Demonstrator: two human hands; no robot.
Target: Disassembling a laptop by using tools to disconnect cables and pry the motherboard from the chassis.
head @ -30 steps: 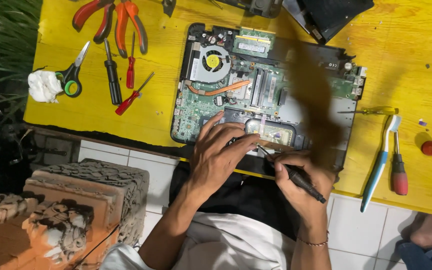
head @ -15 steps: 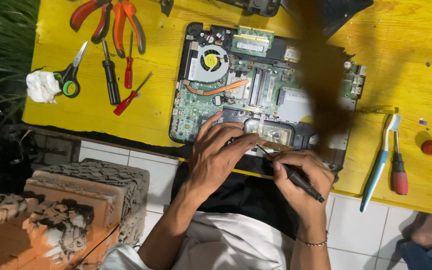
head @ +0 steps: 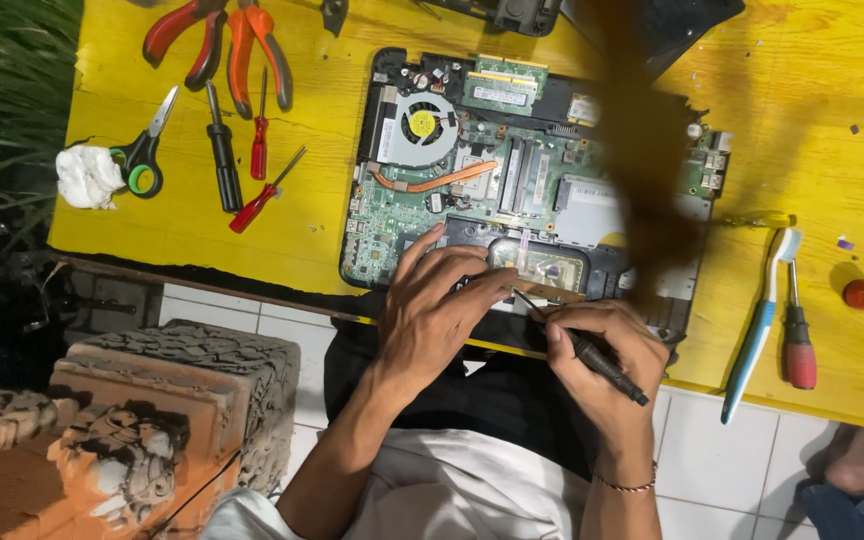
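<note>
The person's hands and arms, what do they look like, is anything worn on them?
Both forearms are bare, with no sleeves reaching them and no gloves. The left hand shows no ring or band that can be made out. The right hand has a thin bracelet around its wrist, reddish with small pale beads. A white garment shows between the arms.

Informal home repair spot: a yellow surface (head: 332, 215) carries an opened laptop (head: 512, 170), pliers (head: 217, 40), screwdrivers (head: 242, 150) and scissors (head: 147, 150), above white floor tiles (head: 712, 450), beside plant leaves (head: 2, 90).
</note>
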